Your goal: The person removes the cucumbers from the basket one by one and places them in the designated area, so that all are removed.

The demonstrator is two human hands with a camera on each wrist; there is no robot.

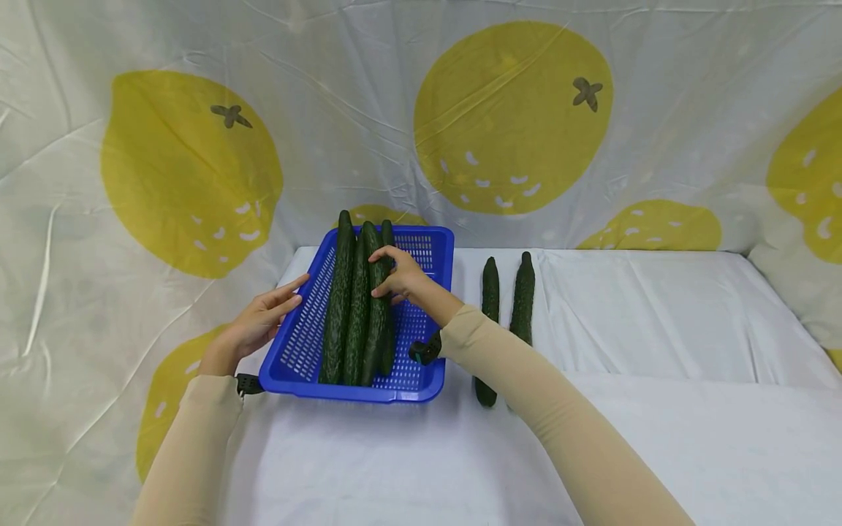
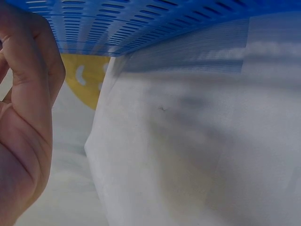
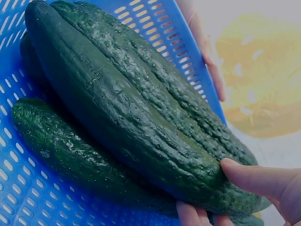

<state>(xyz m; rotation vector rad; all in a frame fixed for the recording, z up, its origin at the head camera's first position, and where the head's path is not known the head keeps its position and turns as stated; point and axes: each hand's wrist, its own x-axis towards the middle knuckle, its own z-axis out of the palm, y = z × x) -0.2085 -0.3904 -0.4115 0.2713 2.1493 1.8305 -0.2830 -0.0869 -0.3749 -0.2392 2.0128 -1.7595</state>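
Right hand (image 1: 403,277) grasps one dark green cucumber (image 1: 377,329) inside the blue basket (image 1: 411,395), while the left hand (image 1: 259,320) lies against the basket's left side, its fingers extended rather than clenched. Three other cucumbers (image 1: 335,314) share the basket, lengthwise beside the grasped one.

From the head, the grip is partly hidden; the right wrist view shows the thumb on one side of the cucumber and fingertips on the other, near one end. It also shows the grasped cucumber lying above its neighbours. The left wrist view looks along the slotted outer wall and shows the cloth (image 1: 625,314) below it; whether the base touches there, I cannot tell.

Beyond the basket's left rim, the table edge is near, leaving little room. The far rim is close to the lemon-print curtain (image 1: 513,109). To the right, two loose cucumbers (image 1: 522,296) lie just apart, partly covered by the right sleeve (image 1: 539,387); past them, white cloth stretches widely.
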